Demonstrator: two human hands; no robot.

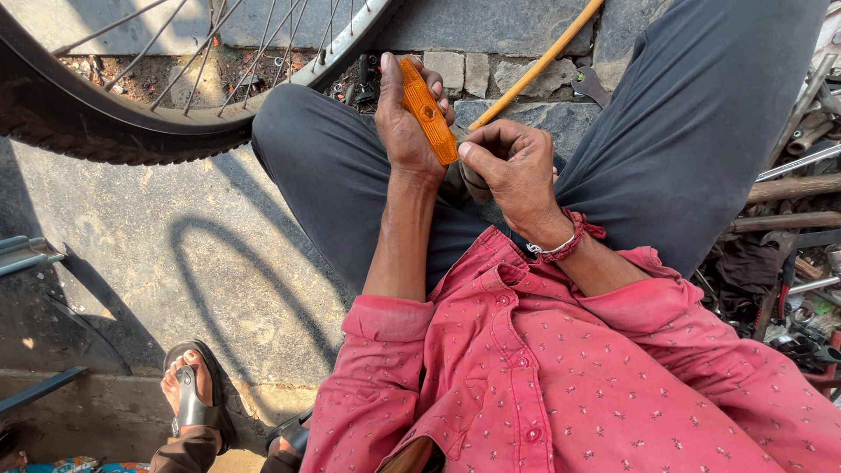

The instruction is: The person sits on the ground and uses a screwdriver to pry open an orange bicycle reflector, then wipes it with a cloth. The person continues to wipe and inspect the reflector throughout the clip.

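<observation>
My left hand (403, 123) grips a long orange plastic reflector (428, 122), held upright over my lap. My right hand (512, 171) is curled against the reflector's lower end, fingers pinched on a small dark part that I cannot make out clearly. Red thread bands and a metal bangle circle my right wrist (568, 243). I sit with dark trousers (333, 166) and a pink patterned shirt (561, 368).
A bicycle wheel (131, 123) with spokes stands at the top left on the stone ground. An orange rod (536, 63) slants behind my hands. A heap of metal tools and parts (797, 263) lies at the right. Another person's sandalled foot (193, 390) rests at the bottom left.
</observation>
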